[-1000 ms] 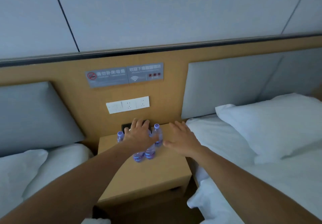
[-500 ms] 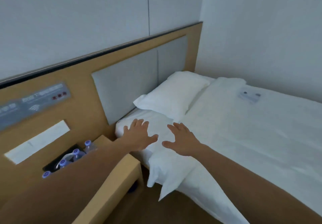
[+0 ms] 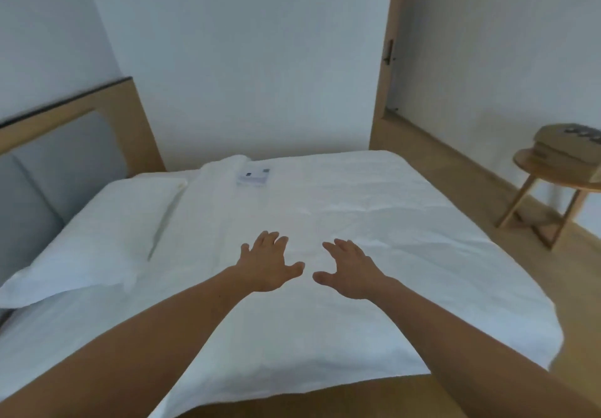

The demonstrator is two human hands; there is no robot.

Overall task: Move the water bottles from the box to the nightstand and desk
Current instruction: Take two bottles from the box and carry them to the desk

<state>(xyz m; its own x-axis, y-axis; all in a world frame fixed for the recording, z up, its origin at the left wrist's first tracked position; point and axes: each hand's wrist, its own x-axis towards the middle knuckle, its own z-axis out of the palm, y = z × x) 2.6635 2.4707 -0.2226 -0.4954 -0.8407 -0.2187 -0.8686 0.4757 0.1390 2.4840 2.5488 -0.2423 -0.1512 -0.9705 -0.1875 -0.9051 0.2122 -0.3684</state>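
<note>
Apparently hovering, left hand point(image 3: 266, 263) and right hand point(image 3: 353, 271) spread, empty.

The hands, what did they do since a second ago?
The view swung right, away from the nightstand and its bottles, which are now out of sight. The left hand, then over the bottles, and the right hand now hover above the white bed. A small round table with a cardboard box has come into view on the right. Unchanged: both hands open, empty, side by side.
</note>
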